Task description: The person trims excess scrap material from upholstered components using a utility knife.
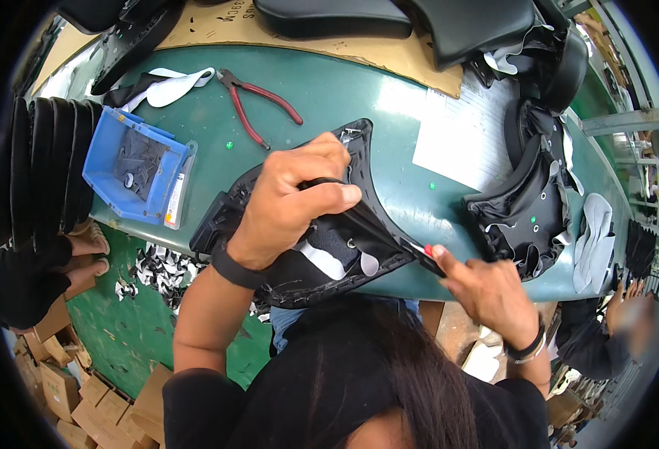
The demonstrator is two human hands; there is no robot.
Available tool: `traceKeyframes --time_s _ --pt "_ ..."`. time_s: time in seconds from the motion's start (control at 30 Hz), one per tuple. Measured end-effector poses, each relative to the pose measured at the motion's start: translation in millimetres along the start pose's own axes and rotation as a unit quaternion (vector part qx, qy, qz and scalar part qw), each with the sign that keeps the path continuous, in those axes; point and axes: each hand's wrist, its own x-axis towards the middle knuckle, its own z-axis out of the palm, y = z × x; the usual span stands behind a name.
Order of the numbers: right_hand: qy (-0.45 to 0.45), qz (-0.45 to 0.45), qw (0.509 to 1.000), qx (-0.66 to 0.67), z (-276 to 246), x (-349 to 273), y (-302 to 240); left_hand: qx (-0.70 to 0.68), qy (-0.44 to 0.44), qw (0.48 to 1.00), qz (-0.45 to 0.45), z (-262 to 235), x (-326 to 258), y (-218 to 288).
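A black upholstered seat part (378, 209) lies face down at the table's near edge, its stapled underside showing. My left hand (288, 191) is closed round a strip of its black cover material (367, 217), pulled taut toward the right corner. At that corner my right hand (486, 288) grips what looks like a black-and-red utility knife (426, 258), its tip against the stretched cover. The fingers hide most of the tool. White fabric flaps (322, 260) show inside the part, below my left wrist.
Red-handled cutting pliers (243, 101) lie beyond my left hand. A blue bin (101, 161) with dark pieces stands left. More black upholstered parts (528, 209) and a paper sheet (449, 142) lie right. Scraps (163, 277) litter the green floor. Another person (606, 329) is at right.
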Motion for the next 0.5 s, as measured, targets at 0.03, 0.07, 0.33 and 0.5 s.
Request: traceKeyframes --time_s 0.03,0.07,0.33,0.5 --pt "0.009 0.015 1.000 0.014 5 -9 -5 -0.060 0.048 0.996 0.045 0 2 -1" --pt "0.038 0.029 0.998 0.035 17 -19 -9 -0.120 0.095 0.984 0.089 0 3 -2" --pt "0.089 0.079 0.993 0.010 14 5 -9 0.303 0.037 0.943 -0.134 -31 -23 31" --pt "0.031 0.024 0.999 -0.021 2 27 -7 -0.148 0.055 0.986 -0.054 -4 -10 27"
